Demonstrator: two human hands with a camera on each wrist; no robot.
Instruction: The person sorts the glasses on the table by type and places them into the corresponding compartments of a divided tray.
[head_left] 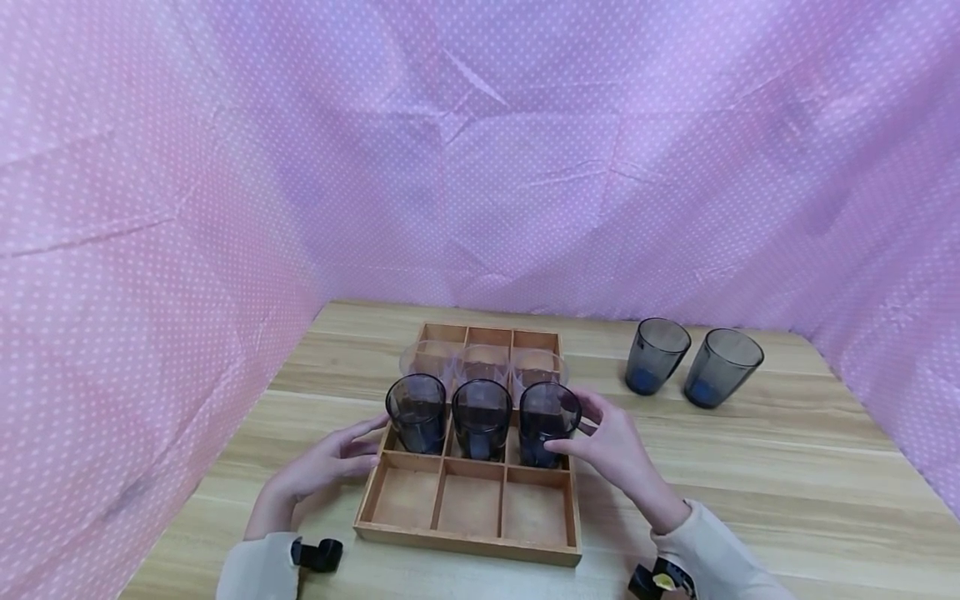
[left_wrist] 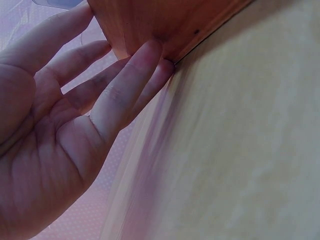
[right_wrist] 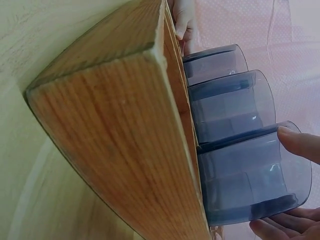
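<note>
A wooden divided box [head_left: 465, 546] holds a row of three smoke-grey glass tumblers. My right hand [head_left: 611, 442] grips the right tumbler [head_left: 534, 437], thumb on the near side and fingers around the far right side. Beside it stand the middle tumbler [head_left: 482, 429] and the left tumbler [head_left: 418, 421], each in its own compartment. In the right wrist view, the thumb [right_wrist: 300, 142] touches the held tumbler [right_wrist: 245, 185] near its rim. My left hand [head_left: 322, 467] rests its extended fingertips against the box's left wall, as the left wrist view confirms.
Clear glasses [head_left: 429, 357] stand in a row behind the grey ones. Two more grey tumblers, one [head_left: 657, 354] left of the other [head_left: 722, 367], stand on the wooden table [head_left: 787, 467] at the back right. A pink dotted curtain [head_left: 480, 208] surrounds the table's back and sides.
</note>
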